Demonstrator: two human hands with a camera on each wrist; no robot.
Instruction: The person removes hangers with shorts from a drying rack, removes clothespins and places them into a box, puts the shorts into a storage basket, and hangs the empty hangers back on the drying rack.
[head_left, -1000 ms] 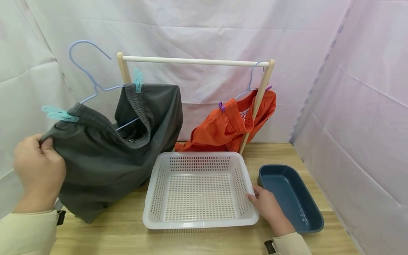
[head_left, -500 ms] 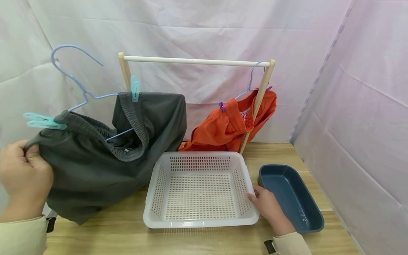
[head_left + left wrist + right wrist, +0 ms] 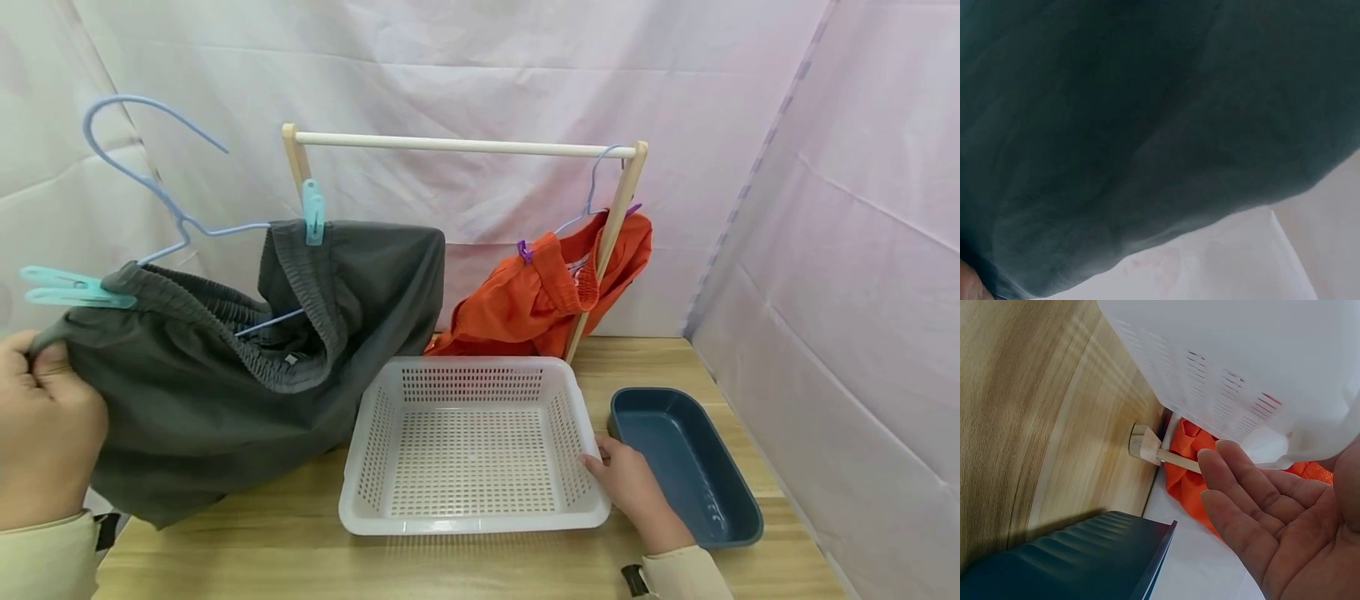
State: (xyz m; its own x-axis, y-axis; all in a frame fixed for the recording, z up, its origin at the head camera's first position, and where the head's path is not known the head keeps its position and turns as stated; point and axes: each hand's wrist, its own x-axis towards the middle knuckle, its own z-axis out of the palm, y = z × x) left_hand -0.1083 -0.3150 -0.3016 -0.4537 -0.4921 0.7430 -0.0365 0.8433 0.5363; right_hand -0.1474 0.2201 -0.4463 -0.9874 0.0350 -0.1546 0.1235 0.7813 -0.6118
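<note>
On the left in the head view, my left hand (image 3: 47, 429) pinches the side of dark grey elastic-waist pants (image 3: 202, 425). Two light blue clothespins (image 3: 313, 215) fasten their waistband to a blue hanger (image 3: 161, 196), whose hook is free of any rail. Dark cloth (image 3: 1147, 125) fills most of the left wrist view, with only a bit of a finger at the lower left corner. My right hand (image 3: 630, 483) holds the right rim of a white perforated plastic basket (image 3: 472, 527), thumb over the rim and fingers outside. Nothing lies in the basket.
Behind the basket stands a small rack with a white rail (image 3: 465, 145) and wooden posts. Orange pants (image 3: 525, 292) with purple clips hang from its right end. A dark blue tray (image 3: 686, 467) sits right of the basket on the wood-grain table (image 3: 240, 558). White sheets enclose the space.
My left hand has moved left and slightly down, carrying the grey pants and hanger along and spreading the waistband wider. My right hand and the basket have stayed put.
</note>
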